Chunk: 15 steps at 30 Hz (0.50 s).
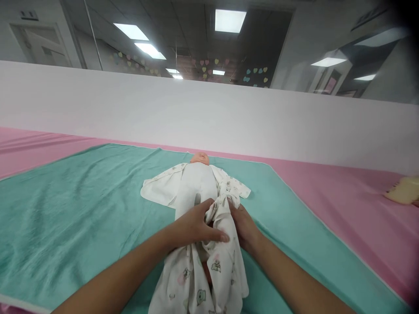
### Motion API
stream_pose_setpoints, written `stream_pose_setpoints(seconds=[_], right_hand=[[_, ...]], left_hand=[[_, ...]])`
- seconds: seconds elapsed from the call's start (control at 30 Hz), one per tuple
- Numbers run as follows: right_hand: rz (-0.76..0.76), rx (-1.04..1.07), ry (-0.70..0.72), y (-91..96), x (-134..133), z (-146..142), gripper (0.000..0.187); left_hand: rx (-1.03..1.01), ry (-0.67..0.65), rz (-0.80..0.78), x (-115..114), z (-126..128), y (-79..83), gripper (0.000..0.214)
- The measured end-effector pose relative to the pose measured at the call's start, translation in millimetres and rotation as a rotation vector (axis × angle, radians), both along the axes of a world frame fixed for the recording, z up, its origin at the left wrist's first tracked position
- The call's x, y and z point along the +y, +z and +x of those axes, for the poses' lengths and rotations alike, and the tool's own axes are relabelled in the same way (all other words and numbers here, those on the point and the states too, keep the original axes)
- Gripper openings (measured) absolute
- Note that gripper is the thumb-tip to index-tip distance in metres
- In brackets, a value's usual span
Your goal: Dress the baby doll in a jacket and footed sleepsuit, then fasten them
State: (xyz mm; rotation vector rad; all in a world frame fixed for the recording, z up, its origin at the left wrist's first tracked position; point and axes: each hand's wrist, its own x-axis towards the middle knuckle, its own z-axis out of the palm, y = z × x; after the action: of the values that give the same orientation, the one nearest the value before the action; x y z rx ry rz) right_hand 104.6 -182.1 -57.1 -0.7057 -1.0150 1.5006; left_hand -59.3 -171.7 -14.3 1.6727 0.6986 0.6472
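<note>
Teal blanket [98,209], printed garment [225,257] in two hands

Nearest, its white cloth, dotted with small animals, falls in loose folds about the doll's [196,179] lower half. Left hand [193,224] and right hand [245,222] both grip a bunched section. Beyond: the doll's head [199,158], then white wall [209,117].

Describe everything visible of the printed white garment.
The printed white garment looks like soft fabric with small animal figures. Sleeve-like parts spread either side of the doll on the teal sheet; the lower part is bunched and creased, running out of frame. The left hand grips it, thumb on top; the right hand touches its other side.
</note>
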Motion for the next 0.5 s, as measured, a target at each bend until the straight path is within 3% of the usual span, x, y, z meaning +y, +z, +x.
stream_pose_setpoints(seconds=[0.1,0.17,0.3,0.4,0.5], right_hand=[[-0.018,0.007,-0.011,1.3,-3,-2,0.042],[-0.017,0.010,0.018,4.7,-6,-2,0.041],[0.002,-0.105,0.262,11.7,-16,-3,0.046],[-0.017,-0.210,0.425,9.5,-21,-3,0.048],[-0.042,-0.125,0.376,4.4,-21,-2,0.044]], left_hand=[[-0.024,0.034,-0.055,-3,2,-1.5,0.038],[-0.189,0.087,-0.166,0,2,-4.7,0.030],[-0.536,0.143,-0.381,9,2,-8.5,0.026],[-0.554,0.084,-0.511,11,2,-8.0,0.021],[-0.546,0.035,-0.523,11,1,-6.9,0.021]])
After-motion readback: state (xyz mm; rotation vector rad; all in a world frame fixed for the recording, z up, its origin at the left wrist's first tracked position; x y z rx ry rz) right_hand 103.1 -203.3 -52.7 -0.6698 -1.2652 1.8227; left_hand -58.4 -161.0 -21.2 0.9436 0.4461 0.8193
